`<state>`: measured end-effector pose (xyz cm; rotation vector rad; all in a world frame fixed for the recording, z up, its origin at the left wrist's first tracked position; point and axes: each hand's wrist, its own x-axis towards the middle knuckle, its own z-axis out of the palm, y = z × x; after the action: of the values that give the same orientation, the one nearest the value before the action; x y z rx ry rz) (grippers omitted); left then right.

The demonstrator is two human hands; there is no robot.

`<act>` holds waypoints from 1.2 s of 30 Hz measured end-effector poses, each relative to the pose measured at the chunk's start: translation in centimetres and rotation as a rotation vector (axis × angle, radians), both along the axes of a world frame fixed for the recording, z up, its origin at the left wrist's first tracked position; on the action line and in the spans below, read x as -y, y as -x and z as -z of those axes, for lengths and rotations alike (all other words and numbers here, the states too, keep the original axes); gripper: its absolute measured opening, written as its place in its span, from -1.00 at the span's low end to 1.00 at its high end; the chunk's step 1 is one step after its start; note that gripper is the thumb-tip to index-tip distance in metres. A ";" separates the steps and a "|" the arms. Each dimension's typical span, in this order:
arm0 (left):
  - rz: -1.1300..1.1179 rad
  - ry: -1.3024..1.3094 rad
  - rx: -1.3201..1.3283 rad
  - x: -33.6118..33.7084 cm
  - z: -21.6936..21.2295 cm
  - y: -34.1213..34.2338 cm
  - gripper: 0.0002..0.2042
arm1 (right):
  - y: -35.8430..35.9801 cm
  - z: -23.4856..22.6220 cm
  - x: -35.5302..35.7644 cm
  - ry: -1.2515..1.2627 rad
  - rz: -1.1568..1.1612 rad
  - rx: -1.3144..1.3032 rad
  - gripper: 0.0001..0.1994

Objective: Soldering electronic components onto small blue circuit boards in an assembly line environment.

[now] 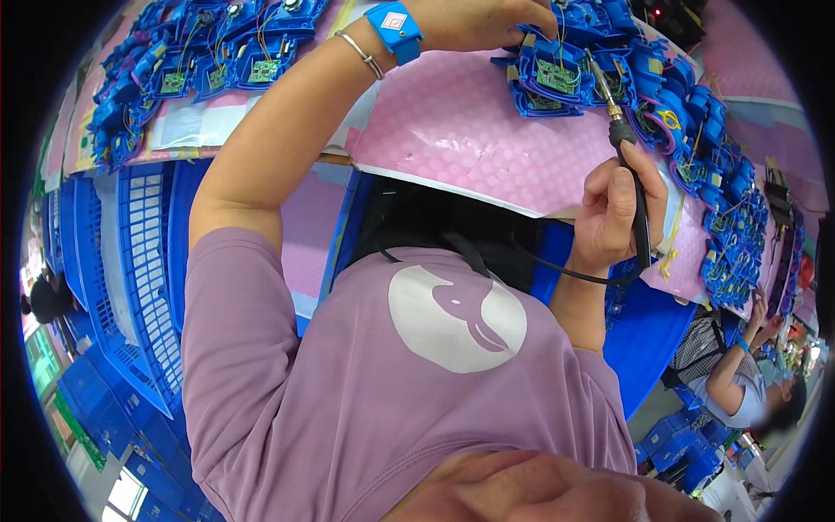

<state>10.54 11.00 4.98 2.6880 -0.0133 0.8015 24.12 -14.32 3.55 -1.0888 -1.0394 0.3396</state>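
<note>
My right hand [619, 204] is closed around the black handle of a soldering iron [642, 196]. The iron's metal tip points up at an opened blue plastic housing [548, 104] with a green circuit board [557, 76] and thin wires inside. At the top edge my left hand [487, 24] reaches over the same housing, fingers bent down and together at its upper side. What those fingers pinch is too small to make out, and part of the hand is cut off by the frame. A blue strap [396, 33] and a metal bangle circle my left wrist.
Similar blue housings with boards and wires crowd the table at the left [217, 74] and right [731, 217]. Pink bubble wrap [470, 130] covers the tabletop. The iron's black cord [557, 268] loops near my body. Blue crates [143, 261] stand left; another person [735, 378] works at the right.
</note>
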 end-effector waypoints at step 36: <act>-0.600 0.941 0.064 13.7 3.8 11.1 -0.67 | 4.2 3.9 0.1 0.136 -0.083 0.702 -0.20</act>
<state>-0.57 -2.68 1.15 1.7510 0.9395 0.7733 19.94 -14.39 -0.33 -1.3273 -1.7039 0.0851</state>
